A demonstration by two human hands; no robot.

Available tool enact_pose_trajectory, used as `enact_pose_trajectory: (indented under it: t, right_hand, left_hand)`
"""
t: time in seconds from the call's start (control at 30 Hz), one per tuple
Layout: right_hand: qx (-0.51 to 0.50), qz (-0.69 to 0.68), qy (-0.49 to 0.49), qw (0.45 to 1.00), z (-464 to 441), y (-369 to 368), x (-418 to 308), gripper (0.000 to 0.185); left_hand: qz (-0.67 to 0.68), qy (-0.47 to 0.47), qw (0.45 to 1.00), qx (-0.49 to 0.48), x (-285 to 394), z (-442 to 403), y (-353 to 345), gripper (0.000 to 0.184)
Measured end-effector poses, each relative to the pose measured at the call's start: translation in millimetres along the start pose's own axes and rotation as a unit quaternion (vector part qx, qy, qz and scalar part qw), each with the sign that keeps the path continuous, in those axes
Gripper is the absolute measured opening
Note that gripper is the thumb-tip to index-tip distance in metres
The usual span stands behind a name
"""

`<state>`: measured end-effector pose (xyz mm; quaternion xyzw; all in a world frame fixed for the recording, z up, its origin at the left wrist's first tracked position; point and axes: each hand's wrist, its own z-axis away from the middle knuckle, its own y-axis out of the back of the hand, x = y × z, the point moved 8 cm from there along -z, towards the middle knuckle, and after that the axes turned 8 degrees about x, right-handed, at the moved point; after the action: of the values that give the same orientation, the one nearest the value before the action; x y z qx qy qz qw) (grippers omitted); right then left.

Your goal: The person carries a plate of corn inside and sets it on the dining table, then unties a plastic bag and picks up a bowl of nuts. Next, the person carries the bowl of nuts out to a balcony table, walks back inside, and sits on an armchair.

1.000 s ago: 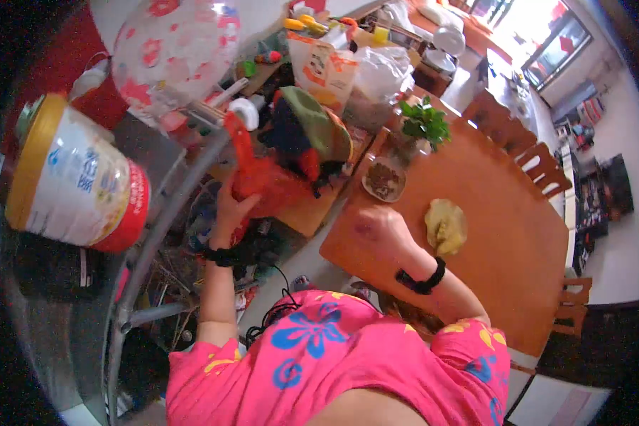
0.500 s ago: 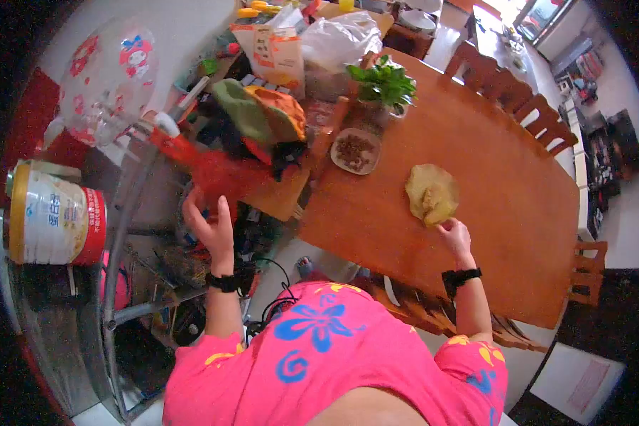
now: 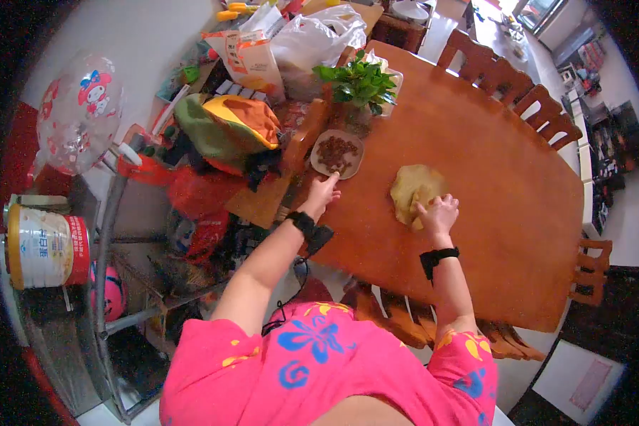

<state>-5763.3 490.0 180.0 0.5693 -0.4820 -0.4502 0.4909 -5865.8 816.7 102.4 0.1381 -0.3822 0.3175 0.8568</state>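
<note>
A flat yellow piece (image 3: 406,186) (creased and folded toward its middle) was spread on the wooden table (image 3: 504,206). Its near right part was touched by the curled fingers of the right hand (image 3: 439,211); whether it was pinched could not be told. The near rim of a pale dish (image 3: 358,160) of brown bits (image 3: 336,152) was met by the left hand (image 3: 321,192), its fingers narrowly gathered, though a firm hold could not be made out. Half a second earlier, the left hand had been held open beside the red bag (image 3: 200,190).
</note>
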Motion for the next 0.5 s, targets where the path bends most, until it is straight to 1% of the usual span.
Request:
enact_pose_trajectory:
  t: [0.07,0.1,0.13,0.2,0.23,0.3,0.33,0.4,0.43,0.47,0.5]
  right_hand:
    - [-0.005,0.065,0.020,0.998,0.7,0.1,-13.5,0.059]
    - [-0.024,0.068,0.014,0.997,1.8,-5.2,-16.1,0.067]
    - [-0.025,0.070,0.012,0.997,1.7,-7.7,-16.0,0.067]
    - [-0.037,0.068,0.018,0.997,2.3,-13.9,-16.2,0.068]
    - [-0.038,0.068,0.017,0.997,2.2,-13.3,-14.5,0.068]
    - [0.022,-0.009,0.010,1.000,1.9,-2.4,-13.4,0.054]
    - [0.022,-0.010,0.009,1.000,0.7,-4.7,-10.7,0.054]
    - [0.049,-0.088,0.006,0.995,-4.9,-4.1,-0.6,0.050]
    - [0.050,-0.089,0.006,0.995,-6.4,-4.2,4.7,0.050]
    - [0.057,-0.132,0.002,0.990,-7.7,-2.7,10.7,0.047]
    - [0.064,-0.173,-0.002,0.983,-7.2,-0.5,14.3,0.044]
  left_hand:
    - [0.017,0.003,1.000,0.011,-4.8,-18.3,-11.1,0.045]
    - [0.033,0.003,0.999,0.022,-8.9,-26.4,-13.6,0.047]
    - [0.033,0.005,0.999,0.021,-13.9,-32.5,-16.7,0.047]
    - [0.114,-0.021,0.993,0.028,-14.5,-42.4,-14.8,0.035]
    - [0.102,-0.020,0.994,0.016,-8.3,-32.4,-15.6,0.036]
    - [0.081,-0.013,0.997,0.006,-4.0,-21.8,-13.0,0.037]
    - [0.062,-0.007,0.998,-0.004,-5.0,-19.1,-11.1,0.037]
    - [0.041,-0.007,0.999,-0.019,-16.4,-18.1,-3.8,0.039]
    - [0.020,-0.006,0.999,-0.035,-19.6,-12.4,-1.1,0.041]
    - [0.021,-0.008,0.999,-0.035,-22.5,-6.1,5.2,0.041]
    - [-0.017,-0.016,0.998,-0.050,-18.8,11.7,8.2,0.041]
